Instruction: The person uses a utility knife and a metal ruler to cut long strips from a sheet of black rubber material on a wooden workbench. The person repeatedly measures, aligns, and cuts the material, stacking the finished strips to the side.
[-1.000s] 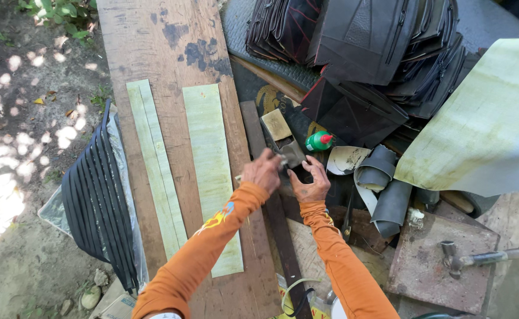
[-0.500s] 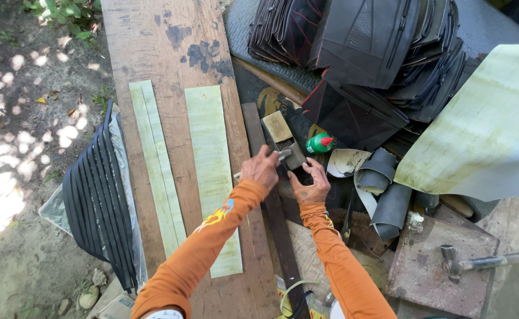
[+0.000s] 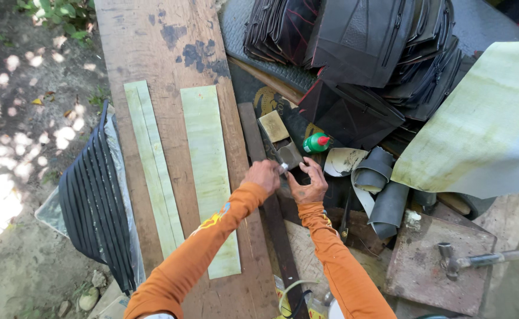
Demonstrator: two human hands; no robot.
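Observation:
My left hand (image 3: 263,175) and my right hand (image 3: 308,182) meet over a dark narrow strip (image 3: 274,218) that lies along the right edge of a long wooden board (image 3: 153,53). Between the fingertips of both hands sits a small shiny metal piece (image 3: 284,168); how it is gripped is too small to tell. Just beyond it lies a small metal block (image 3: 289,155) and a tan square block (image 3: 273,126). Both arms wear orange sleeves.
Two pale green strips (image 3: 209,171) (image 3: 152,165) lie on the board. A stack of black ribbed sheets (image 3: 91,201) leans at the left. Folded black rubber pieces (image 3: 354,53), a green bottle with a red cap (image 3: 316,142), rubber rolls (image 3: 383,195), a large pale sheet (image 3: 484,130) and a hammer (image 3: 478,260) lie at the right.
Both hands have stayed together at the same spot over the dark strip; the fingers have shifted only slightly.

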